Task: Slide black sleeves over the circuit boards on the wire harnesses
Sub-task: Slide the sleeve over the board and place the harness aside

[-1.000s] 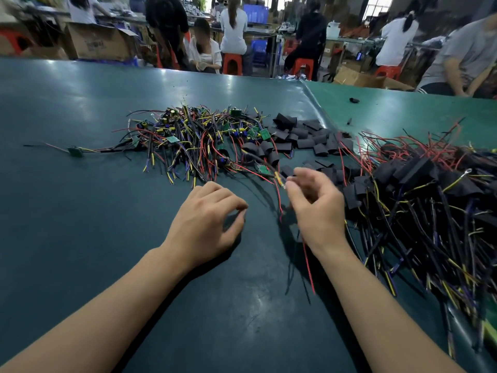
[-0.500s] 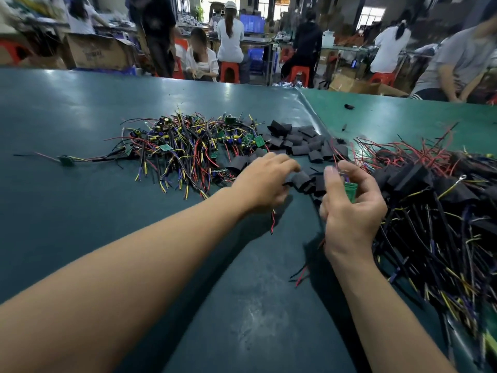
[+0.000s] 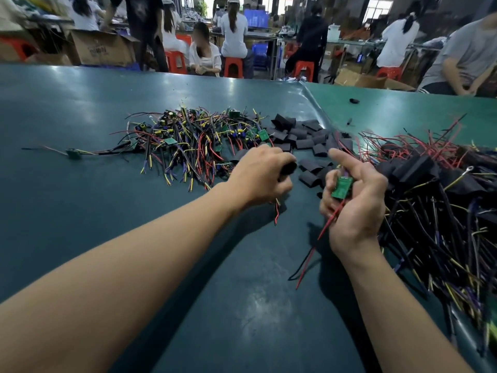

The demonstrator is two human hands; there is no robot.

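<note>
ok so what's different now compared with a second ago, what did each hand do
The left hand reached forward from the bare table to the loose sleeves and now grips a black sleeve. The right hand drew a harness out of the pile and turned palm up, holding its green circuit board with the wires hanging below. The wire piles and the table stayed put.

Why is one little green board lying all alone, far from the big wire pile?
That one circuit board with its wires lies by itself on the table, left of the unsleeved harness pile. It looks strayed, not broken. A small black piece also sits alone farther back. Nothing else stands out.
</note>
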